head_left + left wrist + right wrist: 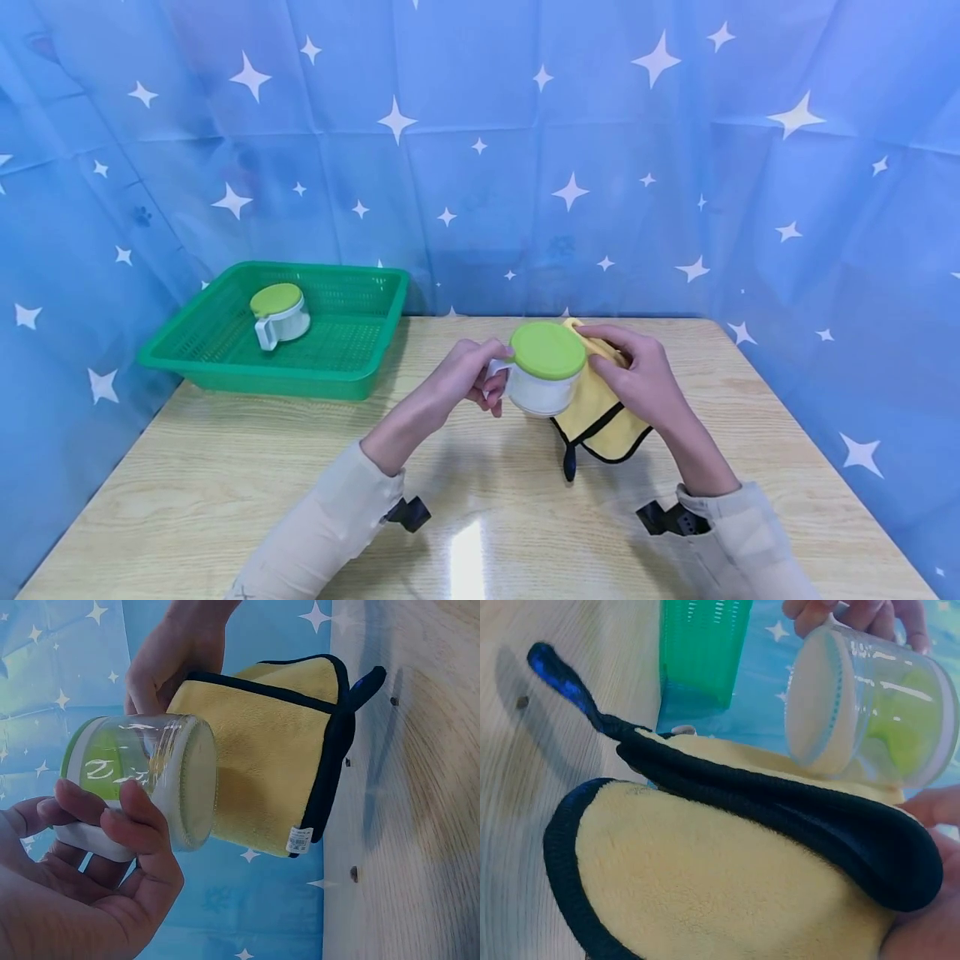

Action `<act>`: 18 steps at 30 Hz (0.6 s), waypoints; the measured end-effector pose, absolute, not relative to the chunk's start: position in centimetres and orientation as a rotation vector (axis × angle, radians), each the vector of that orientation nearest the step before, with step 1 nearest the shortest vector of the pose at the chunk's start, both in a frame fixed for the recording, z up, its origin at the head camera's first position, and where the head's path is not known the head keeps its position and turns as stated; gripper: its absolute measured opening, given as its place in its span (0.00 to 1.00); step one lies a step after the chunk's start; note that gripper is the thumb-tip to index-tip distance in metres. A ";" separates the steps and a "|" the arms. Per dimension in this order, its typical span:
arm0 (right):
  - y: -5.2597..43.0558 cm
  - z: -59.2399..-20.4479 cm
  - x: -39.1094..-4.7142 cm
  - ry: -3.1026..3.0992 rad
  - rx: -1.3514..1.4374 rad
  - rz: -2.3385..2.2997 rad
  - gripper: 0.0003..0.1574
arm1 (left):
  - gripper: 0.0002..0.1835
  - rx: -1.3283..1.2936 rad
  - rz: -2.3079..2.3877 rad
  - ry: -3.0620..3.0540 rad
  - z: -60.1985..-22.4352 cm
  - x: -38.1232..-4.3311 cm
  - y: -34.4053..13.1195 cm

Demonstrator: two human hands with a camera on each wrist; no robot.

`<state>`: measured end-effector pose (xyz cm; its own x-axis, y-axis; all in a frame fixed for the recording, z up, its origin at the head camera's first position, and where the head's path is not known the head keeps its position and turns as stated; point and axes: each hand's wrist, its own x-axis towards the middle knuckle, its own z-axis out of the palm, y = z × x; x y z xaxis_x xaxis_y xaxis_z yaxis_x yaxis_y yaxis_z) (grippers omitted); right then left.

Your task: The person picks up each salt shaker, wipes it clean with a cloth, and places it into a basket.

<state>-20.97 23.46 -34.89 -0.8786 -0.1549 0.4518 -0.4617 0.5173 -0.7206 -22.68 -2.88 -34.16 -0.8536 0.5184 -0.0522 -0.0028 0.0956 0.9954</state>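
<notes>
A clear jar with a green lid and a white side handle is held up above the table. My left hand grips it by that handle, fingers curled round it in the left wrist view. Against the jar's right side hangs a folded yellow cloth with black edging and a black loop. My right hand pinches the cloth near its top, thumb and fingers on either side. In the right wrist view the cloth hides most of that hand.
At the back left of the wooden table stands a green plastic basket. Inside it sits a second jar with a green lid and white handle. A blue star-patterned curtain closes off the back and sides.
</notes>
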 end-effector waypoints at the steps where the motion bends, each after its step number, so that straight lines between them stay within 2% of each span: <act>1: 23.5 -34.9 -21.0 -2.422 0.519 1.316 0.23 | 0.25 0.509 1.806 1.988 -34.2 -22.7 -2.9; 7: 23.5 -35.0 -21.1 -2.364 0.568 1.420 0.21 | 0.25 0.550 1.796 1.970 -34.5 -22.9 -2.8; 18: 23.0 -35.7 -21.5 -2.397 0.600 1.504 0.23 | 0.26 0.570 1.840 1.917 -34.4 -22.8 -3.0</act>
<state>-21.51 23.04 -35.67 -0.8847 -0.2105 0.4159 -0.4661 0.3829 -0.7976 -22.79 -2.96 -34.42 -0.8272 0.5616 -0.0190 0.0041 0.0398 0.9992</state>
